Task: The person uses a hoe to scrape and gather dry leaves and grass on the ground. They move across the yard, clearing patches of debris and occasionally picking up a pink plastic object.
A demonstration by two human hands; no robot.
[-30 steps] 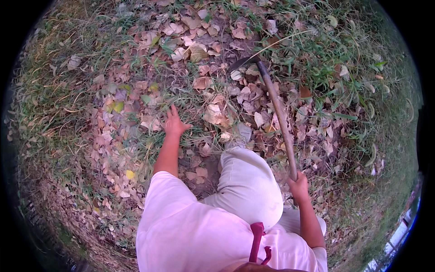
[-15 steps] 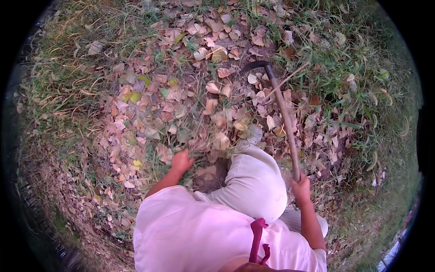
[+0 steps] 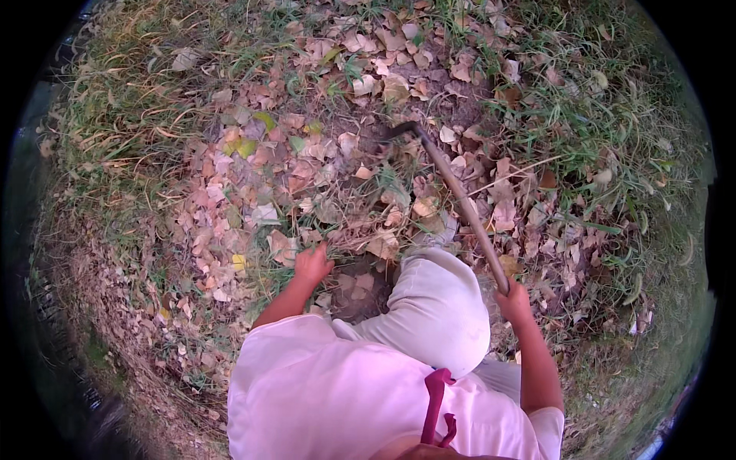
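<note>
My right hand point(image 3: 515, 303) is wrapped round the lower end of a long wooden-handled sickle point(image 3: 461, 201). Its dark curved blade point(image 3: 402, 129) points left, low over the fallen leaves ahead of my bent knee. On the left, my left hand point(image 3: 313, 265) is closed in a fist close to the ground. Its fingers are at the edge of a tangled clump of dry grass point(image 3: 359, 232) mixed with leaves, and appear to grip it; the fingertips themselves are partly hidden.
Dry fallen leaves point(image 3: 230, 172) cover much of the ground. Taller grass grows at the left point(image 3: 126, 134) and the right point(image 3: 606, 146). My leg in pale trousers point(image 3: 441, 310) is bent between my hands, beside a patch of bare soil point(image 3: 354, 295). A thin dry stalk point(image 3: 517, 173) lies right of the sickle.
The sickle's blade has swung left and nearer to me, its handle now slanting more. The grass and leaves by my left hand, blurred before, now show sharply; that hand has barely moved.
</note>
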